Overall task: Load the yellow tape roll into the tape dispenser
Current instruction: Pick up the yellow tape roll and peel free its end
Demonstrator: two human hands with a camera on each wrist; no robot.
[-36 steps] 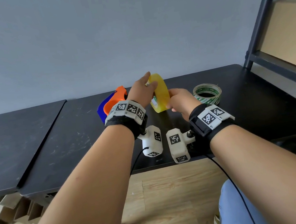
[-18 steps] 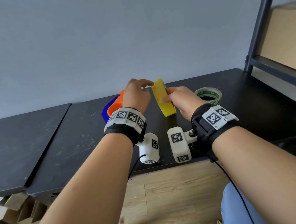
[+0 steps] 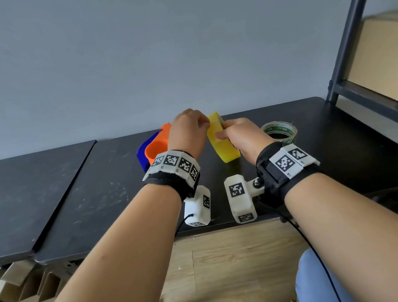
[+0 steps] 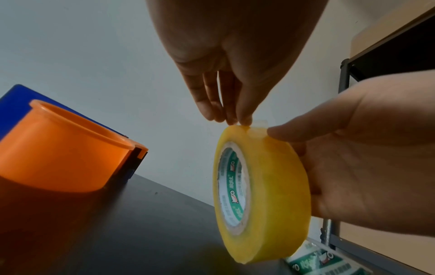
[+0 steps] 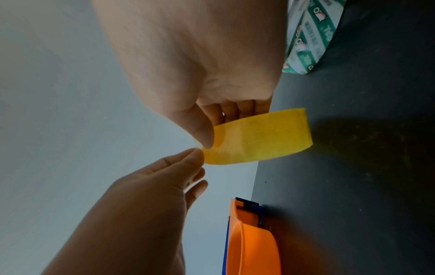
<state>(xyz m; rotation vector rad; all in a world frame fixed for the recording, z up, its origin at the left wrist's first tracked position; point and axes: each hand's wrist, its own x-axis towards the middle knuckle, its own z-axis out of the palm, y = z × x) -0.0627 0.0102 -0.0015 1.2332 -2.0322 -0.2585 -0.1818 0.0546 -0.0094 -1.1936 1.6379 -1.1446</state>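
Note:
The yellow tape roll (image 3: 222, 145) (image 4: 273, 193) (image 5: 259, 137) stands on edge just above the black table, held by my right hand (image 3: 239, 138) with the thumb on its rim and fingers behind it. My left hand (image 3: 190, 134) reaches to the roll's top, and its fingertips (image 4: 237, 119) pinch the loose clear tape end there. The orange and blue tape dispenser (image 3: 157, 148) (image 4: 58, 154) (image 5: 252, 247) lies on the table to the left, behind my left wrist, with its orange hub bare.
A green-and-white printed tape roll (image 3: 280, 131) (image 5: 310, 37) lies flat to the right of my right hand. A dark metal shelf post (image 3: 351, 26) and a cardboard box (image 3: 388, 57) stand at the far right. The black table (image 3: 84, 191) has a seam on the left.
The roll has been lowered and turned edge-on in my right hand. My left hand left the roll's side and now pinches the tape end at its top.

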